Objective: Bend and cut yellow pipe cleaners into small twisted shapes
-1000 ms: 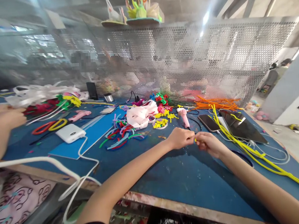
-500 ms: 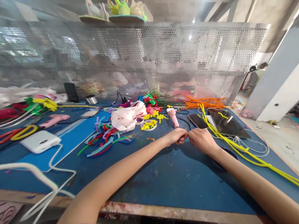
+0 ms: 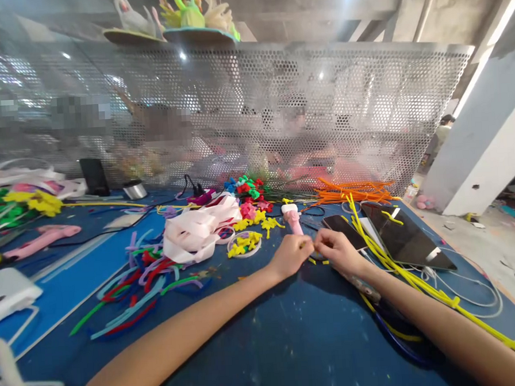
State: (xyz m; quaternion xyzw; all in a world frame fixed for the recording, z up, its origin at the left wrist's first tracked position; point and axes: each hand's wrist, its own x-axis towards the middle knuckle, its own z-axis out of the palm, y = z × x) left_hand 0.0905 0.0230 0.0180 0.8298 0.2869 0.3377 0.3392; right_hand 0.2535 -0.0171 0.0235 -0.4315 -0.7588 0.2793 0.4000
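My left hand (image 3: 292, 253) and my right hand (image 3: 337, 250) meet fingertip to fingertip over the blue table, in front of a pink glue gun (image 3: 292, 219). Both have their fingers closed in a pinch; whatever is between them is too small to make out. Small yellow pieces (image 3: 319, 262) lie just below the fingers. To the left, a round tray of yellow pipe-cleaner flowers (image 3: 244, 244) sits beside a pale pink ribbon (image 3: 199, 228). Long yellow pipe cleaners (image 3: 399, 266) run past my right forearm.
Cut coloured pipe cleaners (image 3: 145, 285) lie on the left, near a white power bank (image 3: 10, 293). A phone (image 3: 344, 230), a dark tablet (image 3: 409, 237) and orange pipe cleaners (image 3: 354, 191) are at the right. A perforated metal screen (image 3: 253, 112) stands behind.
The view has shifted, bringing the table closer. My fists have loosened into pinches, still close together. Small yellow pieces and a blue ring with yellow strands now show near my hands and right forearm.
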